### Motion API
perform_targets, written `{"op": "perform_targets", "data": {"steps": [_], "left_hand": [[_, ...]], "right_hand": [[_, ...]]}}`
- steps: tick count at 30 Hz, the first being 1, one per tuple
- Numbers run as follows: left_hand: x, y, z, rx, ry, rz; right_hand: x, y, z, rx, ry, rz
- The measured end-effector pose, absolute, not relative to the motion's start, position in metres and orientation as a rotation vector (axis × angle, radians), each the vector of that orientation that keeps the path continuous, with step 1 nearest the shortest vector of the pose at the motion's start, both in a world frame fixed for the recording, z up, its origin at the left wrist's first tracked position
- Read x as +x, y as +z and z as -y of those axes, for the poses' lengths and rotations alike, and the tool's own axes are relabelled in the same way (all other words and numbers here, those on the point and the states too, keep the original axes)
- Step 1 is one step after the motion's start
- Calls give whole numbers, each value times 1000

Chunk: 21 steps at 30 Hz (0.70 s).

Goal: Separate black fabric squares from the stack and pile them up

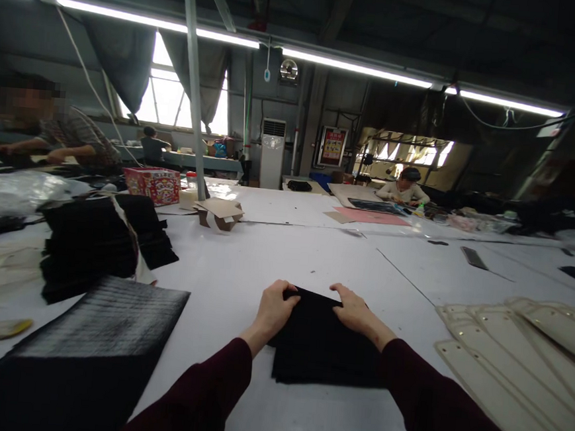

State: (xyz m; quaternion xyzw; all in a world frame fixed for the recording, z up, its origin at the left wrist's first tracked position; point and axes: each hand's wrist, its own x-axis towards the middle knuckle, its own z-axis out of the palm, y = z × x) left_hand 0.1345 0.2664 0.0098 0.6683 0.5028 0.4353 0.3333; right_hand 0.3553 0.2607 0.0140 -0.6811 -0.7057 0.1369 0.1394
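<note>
A small stack of black fabric pieces [326, 355] lies on the white table in front of me, its edges slightly uneven. At the far left corner of the top piece, my left hand [275, 307] is closed, pinching the cloth between thumb and fingers. My right hand [357, 312] rests at the far right corner, with thumb and index finger spread apart. Its other fingers are partly hidden behind the hand. The far edge of the top piece runs between both hands and looks a little raised.
Left of me lie a black sheet with a greyish sheen [110, 321] and a tied black fabric bundle [96, 240]. Cream panels [509, 366] fan out at right. A phone-like dark object [473, 257], a cardboard piece [219, 211] and a red box [153, 186] sit farther back. Other people work beyond.
</note>
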Motion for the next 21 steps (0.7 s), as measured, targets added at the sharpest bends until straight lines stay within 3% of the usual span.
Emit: {"op": "perform_targets", "data": {"steps": [4, 9, 13, 16, 21], "left_hand": [[139, 34, -234, 1728, 1300, -1100], [133, 61, -224, 1565, 1329, -1038], [135, 54, -236, 1493, 1222, -1125], [137, 33, -238, 1529, 1147, -1293], [88, 13, -217, 1841, 1039, -1503]], "right_hand": [[362, 25, -238, -1750, 477, 2062], [385, 94, -225, -1572, 645, 2087], [392, 128, -247, -1751, 855, 2235], [381, 103, -262, -1951, 580, 2323], [375, 11, -266, -1969, 165, 2275]]}}
